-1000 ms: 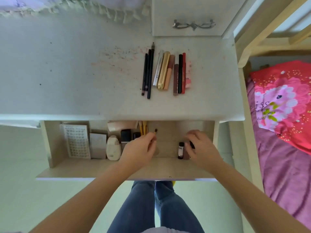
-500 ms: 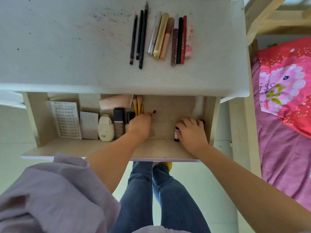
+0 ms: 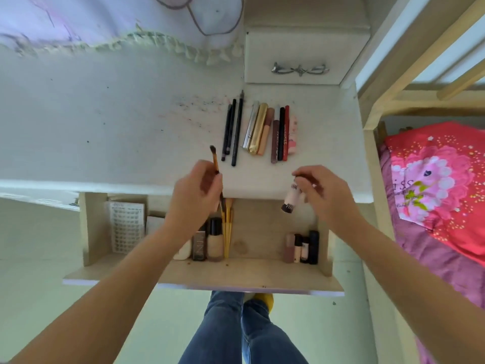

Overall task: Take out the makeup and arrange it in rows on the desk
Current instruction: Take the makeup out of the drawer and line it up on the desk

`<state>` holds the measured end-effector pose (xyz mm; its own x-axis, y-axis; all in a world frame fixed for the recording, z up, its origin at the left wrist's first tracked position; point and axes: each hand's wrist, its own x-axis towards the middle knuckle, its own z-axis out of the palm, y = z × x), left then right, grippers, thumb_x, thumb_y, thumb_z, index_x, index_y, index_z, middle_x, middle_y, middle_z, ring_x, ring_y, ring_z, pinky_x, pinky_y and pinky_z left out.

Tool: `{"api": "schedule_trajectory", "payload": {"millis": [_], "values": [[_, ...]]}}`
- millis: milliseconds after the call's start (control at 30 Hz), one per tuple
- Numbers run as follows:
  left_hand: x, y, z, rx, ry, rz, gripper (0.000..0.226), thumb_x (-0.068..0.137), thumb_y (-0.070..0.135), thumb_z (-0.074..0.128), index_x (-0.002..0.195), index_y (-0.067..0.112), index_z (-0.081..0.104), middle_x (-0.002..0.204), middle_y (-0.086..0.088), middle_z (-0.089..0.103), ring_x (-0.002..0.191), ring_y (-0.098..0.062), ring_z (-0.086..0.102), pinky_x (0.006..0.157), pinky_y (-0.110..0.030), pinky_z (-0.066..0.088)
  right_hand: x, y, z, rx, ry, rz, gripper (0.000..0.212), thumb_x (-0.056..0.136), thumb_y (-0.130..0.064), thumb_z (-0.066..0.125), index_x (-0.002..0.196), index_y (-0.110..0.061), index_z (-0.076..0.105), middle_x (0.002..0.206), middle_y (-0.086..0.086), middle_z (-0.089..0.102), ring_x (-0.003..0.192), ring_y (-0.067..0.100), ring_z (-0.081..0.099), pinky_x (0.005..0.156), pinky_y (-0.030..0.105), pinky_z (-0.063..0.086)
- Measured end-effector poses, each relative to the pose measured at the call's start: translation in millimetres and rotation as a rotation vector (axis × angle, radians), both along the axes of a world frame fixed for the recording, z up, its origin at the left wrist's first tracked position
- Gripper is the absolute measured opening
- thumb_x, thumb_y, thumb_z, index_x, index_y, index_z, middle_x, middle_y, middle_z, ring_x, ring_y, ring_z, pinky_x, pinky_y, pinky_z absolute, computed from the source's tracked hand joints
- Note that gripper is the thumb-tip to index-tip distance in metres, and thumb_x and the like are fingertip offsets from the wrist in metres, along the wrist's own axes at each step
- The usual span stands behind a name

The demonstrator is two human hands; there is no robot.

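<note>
Holding a thin makeup brush point(image 3: 214, 160) in my left hand point(image 3: 195, 193), I have the fingers closed around its orange handle, dark bristles pointing up over the front edge of the desk point(image 3: 105, 127). My right hand point(image 3: 321, 191) pinches the top of a small pale tube point(image 3: 291, 197), which hangs tilted with its dark end down, just at the desk's lip above the open drawer point(image 3: 204, 273).

On the desk beyond my hands lies a row of makeup: three dark pencils point(image 3: 232, 130) side by side, then a silver tube point(image 3: 250, 124), a gold tube point(image 3: 258, 128), a peach one point(image 3: 265, 132), a brown one point(image 3: 274, 141), a black pen point(image 3: 281, 134), a red pen point(image 3: 286, 132) and a pink item point(image 3: 293, 135), all lying parallel and touching or nearly so. Left of that row the surface is speckled with dark and pinkish marks.

Inside the drawer, under my left wrist, sit a foundation bottle point(image 3: 215, 240), a dark box point(image 3: 199, 246), more orange-handled brushes point(image 3: 227, 227) and a white round piece point(image 3: 183, 252). A perforated white sheet point(image 3: 126, 228) leans at the left end. Four small bottles point(image 3: 301, 246) stand clustered at the right end. A small closed drawer with a metal handle point(image 3: 299, 69) sits at the back of the desk, and a bed with a red floral pillow point(image 3: 435, 177) lies to the right.
</note>
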<state>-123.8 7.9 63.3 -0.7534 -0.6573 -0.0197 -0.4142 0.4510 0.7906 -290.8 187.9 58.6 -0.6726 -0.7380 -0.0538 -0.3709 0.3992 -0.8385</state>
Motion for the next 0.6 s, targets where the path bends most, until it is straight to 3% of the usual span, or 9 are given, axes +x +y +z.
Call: {"api": "schedule_trajectory", "payload": {"millis": [100, 233, 333, 533, 600], "values": [[-44.0, -51.6, 5.0, -0.019, -0.007, 0.115, 0.007, 0.095, 0.021, 0.052, 0.099, 0.016, 0.054, 0.078, -0.002, 0.064, 0.066, -0.012, 0.063, 0.059, -0.007, 0.046, -54.8, -30.8, 14.8, 0.018, 0.121, -0.131, 0.017, 0.096, -0.017, 0.051, 0.105, -0.011, 0.063, 0.091, -0.001, 0.062, 0.079, 0.016, 0.057, 0.075, 0.03, 0.05], [-92.8, -94.0, -19.4, -0.059, -0.189, 0.153, 0.02, 0.094, 0.024, 0.05, 0.103, 0.009, 0.058, 0.083, -0.006, 0.062, 0.067, -0.021, 0.061, 0.065, -0.029, 0.05, -107.3, -65.0, -3.8, 0.216, 0.26, -0.16, 0.023, 0.098, -0.022, 0.047, 0.106, -0.008, 0.064, 0.098, 0.005, 0.066, 0.089, 0.015, 0.055, 0.079, 0.018, 0.037], [-109.0, -98.8, -32.0, -0.118, -0.274, 0.142, 0.023, 0.094, 0.027, 0.052, 0.105, 0.008, 0.059, 0.084, -0.004, 0.059, 0.069, -0.018, 0.054, 0.065, -0.026, 0.041, -120.8, -79.9, -24.0, 0.3, 0.285, -0.133, 0.026, 0.097, -0.023, 0.046, 0.105, -0.009, 0.067, 0.106, 0.01, 0.065, 0.093, 0.018, 0.055, 0.077, 0.018, 0.033], [-97.5, -89.8, -26.7, -0.093, -0.198, 0.111, 0.025, 0.096, 0.032, 0.046, 0.104, 0.011, 0.057, 0.076, -0.002, 0.063, 0.059, -0.019, 0.062, 0.066, -0.033, 0.056, -107.1, -76.5, -20.7, 0.229, 0.275, -0.189, 0.025, 0.097, -0.02, 0.047, 0.113, -0.009, 0.063, 0.115, 0.013, 0.055, 0.084, 0.009, 0.048, 0.069, -0.005, 0.03], [-76.8, -77.6, -25.4, -0.085, -0.109, 0.1, 0.022, 0.098, 0.029, 0.044, 0.097, 0.01, 0.056, 0.073, -0.003, 0.059, 0.059, -0.021, 0.06, 0.065, -0.036, 0.055, -90.6, -63.7, -12.0, 0.138, 0.327, -0.21, 0.022, 0.097, -0.015, 0.047, 0.109, -0.007, 0.063, 0.109, 0.01, 0.057, 0.079, 0.009, 0.049, 0.07, -0.005, 0.033]]}}
